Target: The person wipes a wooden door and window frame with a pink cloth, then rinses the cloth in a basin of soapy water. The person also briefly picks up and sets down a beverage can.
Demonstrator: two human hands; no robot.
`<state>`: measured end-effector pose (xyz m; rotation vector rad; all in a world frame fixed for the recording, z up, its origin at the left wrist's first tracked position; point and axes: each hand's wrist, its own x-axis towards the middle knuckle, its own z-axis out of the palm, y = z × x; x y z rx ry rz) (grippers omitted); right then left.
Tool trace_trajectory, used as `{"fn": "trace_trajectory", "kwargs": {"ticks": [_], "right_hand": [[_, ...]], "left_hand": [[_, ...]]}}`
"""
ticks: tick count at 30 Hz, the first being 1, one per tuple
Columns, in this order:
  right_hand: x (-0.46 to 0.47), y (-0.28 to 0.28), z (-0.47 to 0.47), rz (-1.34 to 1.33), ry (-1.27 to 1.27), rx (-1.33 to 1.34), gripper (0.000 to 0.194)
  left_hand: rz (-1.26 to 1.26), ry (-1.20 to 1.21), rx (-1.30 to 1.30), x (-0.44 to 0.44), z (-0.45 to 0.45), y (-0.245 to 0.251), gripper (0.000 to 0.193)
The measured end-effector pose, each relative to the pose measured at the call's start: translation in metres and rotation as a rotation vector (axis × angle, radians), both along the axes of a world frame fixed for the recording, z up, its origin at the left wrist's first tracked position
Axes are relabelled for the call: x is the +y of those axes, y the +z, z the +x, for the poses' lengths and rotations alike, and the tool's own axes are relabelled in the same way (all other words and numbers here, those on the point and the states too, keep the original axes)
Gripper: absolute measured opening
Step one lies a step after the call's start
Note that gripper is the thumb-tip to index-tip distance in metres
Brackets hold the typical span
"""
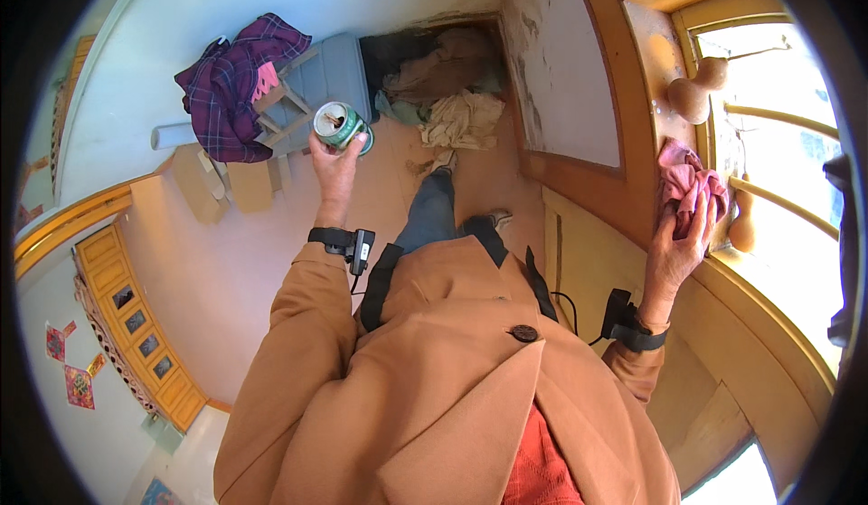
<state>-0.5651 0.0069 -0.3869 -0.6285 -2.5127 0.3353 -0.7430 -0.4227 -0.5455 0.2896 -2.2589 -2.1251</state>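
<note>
My left hand (336, 166) holds a green metal drinks can (332, 128) upright, its opened top facing me; some thin brown bits show at the opening. On the right, my right hand (681, 247) grips a crumpled pink cloth (688, 183) against the window sill (661, 108). Two dried bottle gourds lie close to the cloth by the window: one gourd (698, 91) beyond it, the other gourd (744, 220) just right of my fingers.
A purple plaid garment (224, 98) hangs over a wooden chair (291, 95) beside a blue-grey bin (339, 64). Cardboard pieces (196, 183) and beige crumpled cloth (461, 118) lie on the floor. Wooden bars (780, 118) cross the window. A wooden cabinet (135, 315) stands at far left.
</note>
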Motion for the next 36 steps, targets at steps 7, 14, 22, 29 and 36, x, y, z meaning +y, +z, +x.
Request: {"fn": "trace_trajectory", "kwargs": {"ticks": [7, 14, 22, 29, 36], "right_hand": [[-0.001, -0.001, -0.001, 0.017, -0.01, -0.023, 0.049], [-0.002, 0.001, -0.004, 0.033, -0.032, -0.055, 0.048], [0.003, -0.005, -0.001, 0.03, -0.025, -0.015, 0.048], [0.008, -0.005, 0.003, 0.05, 0.019, -0.017, 0.049], [0.007, 0.0, 0.002, 0.087, 0.043, -0.046, 0.051]], "left_hand": [[0.026, -0.003, -0.055, -0.003, -0.001, -0.004, 0.071], [0.027, -0.038, -0.06, -0.01, -0.035, 0.003, 0.07], [0.03, -0.001, 0.021, -0.002, -0.037, 0.019, 0.066], [0.007, 0.042, 0.047, 0.008, -0.008, 0.031, 0.064], [-0.009, 0.06, 0.021, 0.011, 0.008, 0.029, 0.063]]}}
